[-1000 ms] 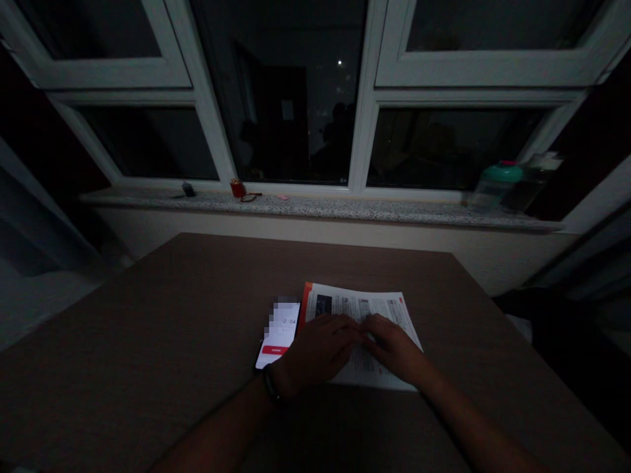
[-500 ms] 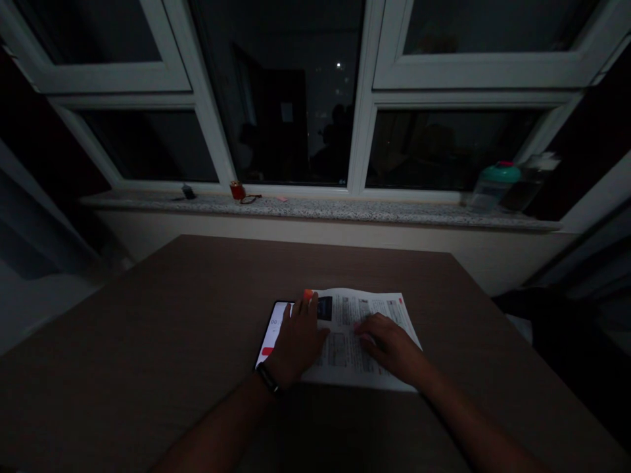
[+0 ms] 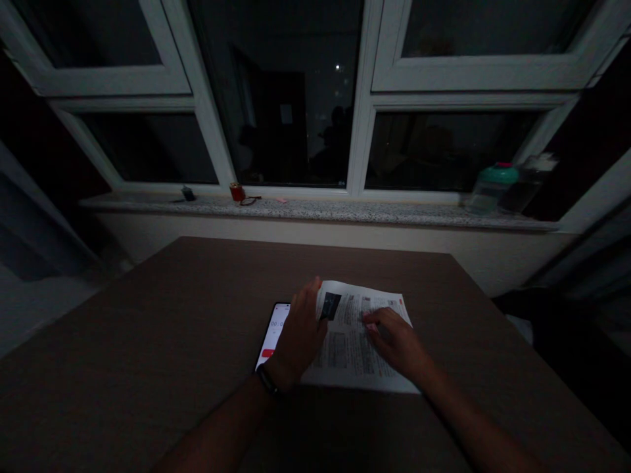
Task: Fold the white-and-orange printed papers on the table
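A printed paper (image 3: 342, 378) with text, small pictures and one dark picture lies on the table before me, its upper left part bent upward. My left hand (image 3: 302, 332), with a dark band on the wrist, is tipped on its side at the paper's left edge, thumb on the front and fingers along the edge. It seems to grip that edge. My right hand (image 3: 397, 341) rests over the right half of the paper, fingers bent around a small pink object (image 3: 369, 322) whose kind I cannot make out. Beside my left hand, a phone (image 3: 273, 335) shows a lit timer screen, partly covered.
The brown table (image 3: 148, 328) reaches toward a granite windowsill (image 3: 315, 209). On the sill stand a small dark bottle (image 3: 188, 193), a red jar (image 3: 237, 192), and a clear bottle with a teal lid (image 3: 493, 187) beside another bottle. The room is dim.
My left hand has turned from lying flat onto its side, and the paper's upper left corner has risen and shifted right. My right hand has moved slightly right with the pink object.
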`<state>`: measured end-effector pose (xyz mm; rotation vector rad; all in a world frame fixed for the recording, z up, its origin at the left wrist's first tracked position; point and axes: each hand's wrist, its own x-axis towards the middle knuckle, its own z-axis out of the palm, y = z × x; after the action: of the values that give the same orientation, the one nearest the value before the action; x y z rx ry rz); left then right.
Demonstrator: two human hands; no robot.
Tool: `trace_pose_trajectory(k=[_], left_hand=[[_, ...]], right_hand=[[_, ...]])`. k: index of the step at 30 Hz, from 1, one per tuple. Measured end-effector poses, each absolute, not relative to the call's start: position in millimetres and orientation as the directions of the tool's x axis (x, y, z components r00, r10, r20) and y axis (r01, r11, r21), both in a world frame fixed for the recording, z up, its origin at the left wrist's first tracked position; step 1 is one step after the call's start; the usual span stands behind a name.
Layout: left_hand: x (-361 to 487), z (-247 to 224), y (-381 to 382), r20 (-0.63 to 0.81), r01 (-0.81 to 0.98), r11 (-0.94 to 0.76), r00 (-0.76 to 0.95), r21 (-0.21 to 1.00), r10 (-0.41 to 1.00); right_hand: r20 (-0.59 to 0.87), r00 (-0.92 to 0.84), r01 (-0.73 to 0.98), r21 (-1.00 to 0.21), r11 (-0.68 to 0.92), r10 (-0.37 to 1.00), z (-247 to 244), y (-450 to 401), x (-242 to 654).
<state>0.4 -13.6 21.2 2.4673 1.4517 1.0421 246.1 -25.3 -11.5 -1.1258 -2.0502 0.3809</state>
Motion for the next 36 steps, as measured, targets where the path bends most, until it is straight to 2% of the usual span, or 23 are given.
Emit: trace_pose_trajectory(k=[3,8,14,20,26,31,36], left_hand=[[-1,18,-10,0.502,0.725,-0.528,0.288,0.442,0.815],[2,20,-12,0.401,0.647,-0.507,0.319,0.570,0.858],[5,30,-19,0.329,0.564,-0.641,0.560,0.521,0.760],[3,23,-22,0.281,0.545,-0.701,0.659,0.460,0.697],[5,25,-25,0.261,0.500,-0.781,0.751,0.375,0.607],[7,31,-26,0.236,0.460,-0.807,0.794,0.371,0.561],[6,32,-24,0.263,0.460,-0.799,0.776,0.387,0.574]], right_hand=[[0.449,-0.307,0.608,-0.586,0.536,0.839,-12,-24,247],[0.397,-0.226,0.620,-0.645,0.446,0.889,-13,-24,248],[0.411,-0.153,0.628,-0.662,0.409,0.899,-14,-22,249],[0.470,-0.108,0.637,-0.644,0.424,0.876,-10,-24,248],[0.437,-0.196,0.610,-0.647,0.458,0.878,-10,-24,243],[0.359,-0.340,0.585,-0.643,0.494,0.869,-16,-24,237],[0.305,-0.383,0.594,-0.641,0.486,0.872,-18,-24,237]])
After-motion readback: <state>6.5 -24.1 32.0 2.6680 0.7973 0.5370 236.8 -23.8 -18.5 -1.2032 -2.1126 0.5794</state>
